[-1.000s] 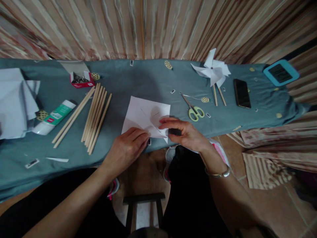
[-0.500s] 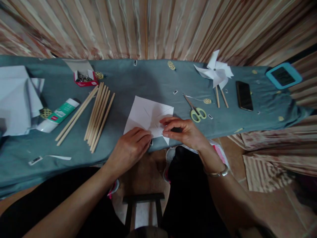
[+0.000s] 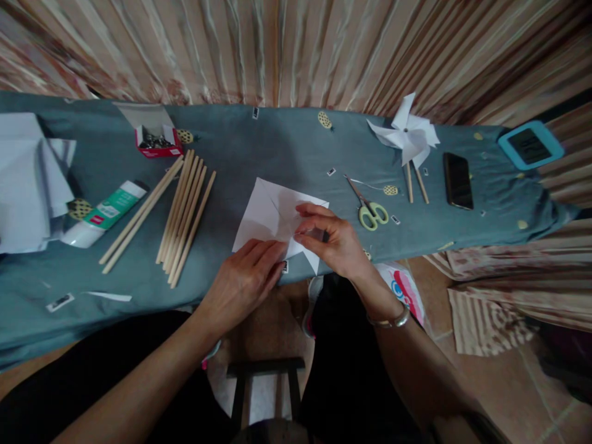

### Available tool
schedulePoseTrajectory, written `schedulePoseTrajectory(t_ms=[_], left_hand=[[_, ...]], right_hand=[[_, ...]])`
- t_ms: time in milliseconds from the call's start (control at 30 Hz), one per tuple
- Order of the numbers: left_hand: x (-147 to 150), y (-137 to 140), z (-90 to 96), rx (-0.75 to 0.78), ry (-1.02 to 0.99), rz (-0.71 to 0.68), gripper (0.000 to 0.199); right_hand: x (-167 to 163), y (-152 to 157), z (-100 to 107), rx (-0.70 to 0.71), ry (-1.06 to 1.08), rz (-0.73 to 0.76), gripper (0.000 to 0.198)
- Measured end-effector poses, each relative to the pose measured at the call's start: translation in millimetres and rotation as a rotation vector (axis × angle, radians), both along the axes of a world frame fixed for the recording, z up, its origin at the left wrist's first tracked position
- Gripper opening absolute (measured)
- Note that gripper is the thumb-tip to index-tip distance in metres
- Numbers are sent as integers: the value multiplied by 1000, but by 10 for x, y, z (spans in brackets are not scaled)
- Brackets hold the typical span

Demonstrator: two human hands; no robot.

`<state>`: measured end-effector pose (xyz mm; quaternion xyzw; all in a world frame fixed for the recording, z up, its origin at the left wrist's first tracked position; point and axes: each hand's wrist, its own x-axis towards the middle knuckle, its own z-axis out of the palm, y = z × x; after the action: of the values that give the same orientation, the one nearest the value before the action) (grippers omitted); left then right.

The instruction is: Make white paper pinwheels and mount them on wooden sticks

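A white square of paper (image 3: 259, 213) with slits running in from its corners lies at the table's front edge. My left hand (image 3: 245, 277) grips its near edge, fingers together on top and the thumb low at the rim. With thumb and fingertips, my right hand (image 3: 340, 243) pinches a flap of the paper, bent in toward the middle; the fingers partly hide it. A pointed corner of the paper sticks out below my right hand. Green-handled scissors (image 3: 370, 213) lie just to the right, their blades pointing away from me.
Left of the paper lie several wooden sticks (image 3: 185, 216), a glue tube (image 3: 108, 213), a red box of small metal pieces (image 3: 158, 148) and stacked white paper (image 3: 23, 191). A paper pinwheel (image 3: 409, 139), a phone (image 3: 457, 180) and a blue-framed digital clock (image 3: 531, 145) are on the right.
My right hand has moved left and slightly away from me, carrying the paper flap in toward the middle of the square. My left hand stays on the near edge.
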<state>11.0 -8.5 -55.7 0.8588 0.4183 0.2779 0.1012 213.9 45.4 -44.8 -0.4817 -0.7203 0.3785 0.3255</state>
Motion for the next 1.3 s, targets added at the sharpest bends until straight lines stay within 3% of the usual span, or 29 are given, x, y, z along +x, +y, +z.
schedulePoseTrajectory(t_ms=[167,567,1300], left_hand=[[-14,9,-16,-4,-10,-32,31],[-1,23,-43,1,-25,-34,27],[20,38,-35,8,11,-12,23]], right_hand=[[-105,17,-18,78,-113,-19,7],[-138,34,-59,137,-148,-35,7],[-178,35,-53,171,-206,-69,5]])
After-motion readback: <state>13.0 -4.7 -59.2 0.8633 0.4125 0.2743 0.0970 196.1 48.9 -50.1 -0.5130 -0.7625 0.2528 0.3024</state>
